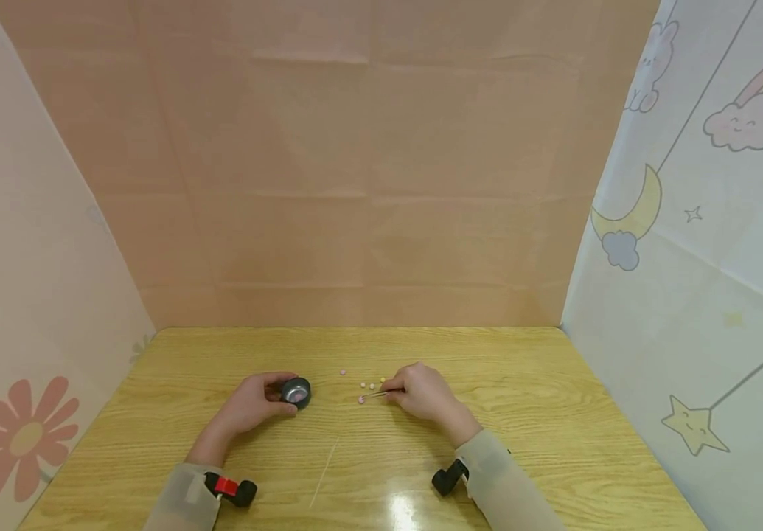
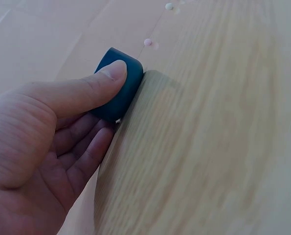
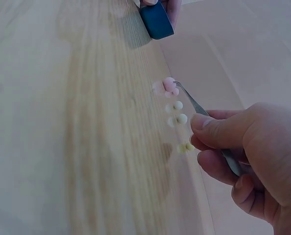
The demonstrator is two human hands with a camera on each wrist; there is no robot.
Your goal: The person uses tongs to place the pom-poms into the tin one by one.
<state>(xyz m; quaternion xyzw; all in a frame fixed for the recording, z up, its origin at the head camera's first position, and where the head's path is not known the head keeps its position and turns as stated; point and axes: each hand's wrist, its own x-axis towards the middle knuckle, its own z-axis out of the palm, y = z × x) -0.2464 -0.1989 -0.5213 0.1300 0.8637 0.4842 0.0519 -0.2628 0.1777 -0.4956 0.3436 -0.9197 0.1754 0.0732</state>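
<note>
My left hand grips a small dark round cup by its side, thumb on the near wall. In the head view its inside looks silvery, with something pinkish at the bottom. To the right of it, my right hand pinches slim metal tweezers between thumb and fingers. Their bent tips are right at a pink bead, which lies left of the right hand. Beside that hand are two whitish beads and a yellow bead.
Another pink bead lies farther back on the wood-grain table. Behind the table rises an orange-brown backdrop, with patterned sheets at the left and right.
</note>
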